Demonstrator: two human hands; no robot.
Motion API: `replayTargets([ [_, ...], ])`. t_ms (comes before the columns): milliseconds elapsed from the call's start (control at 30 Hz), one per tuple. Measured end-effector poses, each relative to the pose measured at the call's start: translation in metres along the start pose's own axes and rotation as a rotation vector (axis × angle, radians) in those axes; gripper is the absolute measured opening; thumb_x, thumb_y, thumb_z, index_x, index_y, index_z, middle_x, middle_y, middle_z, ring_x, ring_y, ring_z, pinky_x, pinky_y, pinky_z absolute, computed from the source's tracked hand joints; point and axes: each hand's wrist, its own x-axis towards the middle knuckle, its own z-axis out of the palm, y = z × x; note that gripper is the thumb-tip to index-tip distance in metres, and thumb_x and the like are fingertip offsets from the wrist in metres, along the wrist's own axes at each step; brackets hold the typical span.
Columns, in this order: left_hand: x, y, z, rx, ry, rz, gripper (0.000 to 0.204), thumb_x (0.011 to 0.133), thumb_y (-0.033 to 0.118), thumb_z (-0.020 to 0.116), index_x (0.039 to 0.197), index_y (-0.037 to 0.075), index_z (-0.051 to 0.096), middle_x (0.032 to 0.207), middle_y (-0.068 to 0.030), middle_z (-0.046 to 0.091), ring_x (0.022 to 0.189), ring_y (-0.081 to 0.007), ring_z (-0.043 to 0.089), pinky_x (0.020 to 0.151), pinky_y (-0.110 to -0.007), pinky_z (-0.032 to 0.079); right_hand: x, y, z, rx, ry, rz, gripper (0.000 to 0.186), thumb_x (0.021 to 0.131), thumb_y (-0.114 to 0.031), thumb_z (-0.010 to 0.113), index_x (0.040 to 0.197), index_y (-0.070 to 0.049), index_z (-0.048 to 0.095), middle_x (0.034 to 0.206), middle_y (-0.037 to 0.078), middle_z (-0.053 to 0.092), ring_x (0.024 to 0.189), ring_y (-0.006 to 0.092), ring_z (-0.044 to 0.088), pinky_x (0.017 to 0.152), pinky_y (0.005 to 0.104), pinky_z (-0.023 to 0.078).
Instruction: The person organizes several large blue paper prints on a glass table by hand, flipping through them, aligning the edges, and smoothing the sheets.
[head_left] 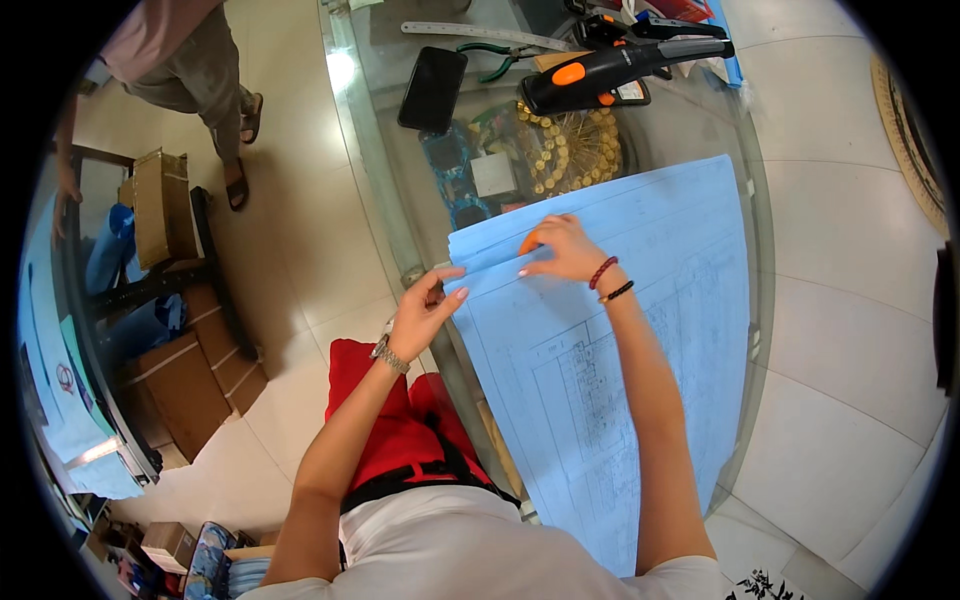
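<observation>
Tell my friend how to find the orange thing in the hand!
Find the glass table, then the blue paper on it. Near the paper's far edge, the right hand holds the small orange thing. The black tool beyond has orange parts too, but isn't in a hand.

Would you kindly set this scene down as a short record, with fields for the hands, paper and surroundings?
Left hand: at the left edge of the blue paper
Right hand: holding a small orange object over the paper
Paper: printed line drawings, on the glass table
Beyond the paper: black phone, green-handled pliers, ruler, black-and-orange handheld tool
</observation>
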Motion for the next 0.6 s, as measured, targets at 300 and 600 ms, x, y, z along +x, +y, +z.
replayTargets([
  [300, 0.037, 0.023, -0.018, 0.356, -0.136, 0.168, 0.043, 0.080, 0.005, 0.073, 0.121, 0.003, 0.060, 0.108, -0.0039, 0.065, 0.083, -0.0066, 0.057, 0.073, -0.022, 0.049, 0.009, 0.019, 0.027, 0.016, 0.108, -0.020, 0.023, 0.080, -0.032, 0.071, 0.082, -0.011, 0.063, 0.085, 0.000, 0.061, 0.094, 0.0194, 0.053, 0.092, 0.0348, 0.033],
  [600, 0.042, 0.001, -0.014, 0.321, -0.064, 0.193, 0.041, 0.077, 0.003, 0.072, 0.117, 0.008, 0.064, 0.102, -0.0053, 0.068, 0.075, -0.0113, 0.057, 0.069, -0.026, 0.048, 0.016, 0.028, 0.029, 0.018, 0.140, 0.000, 0.025, 0.080, -0.035, 0.071, 0.082, -0.011, 0.065, 0.077, 0.005, 0.062, 0.083, 0.0238, 0.055, 0.085, 0.0375, 0.039],
])
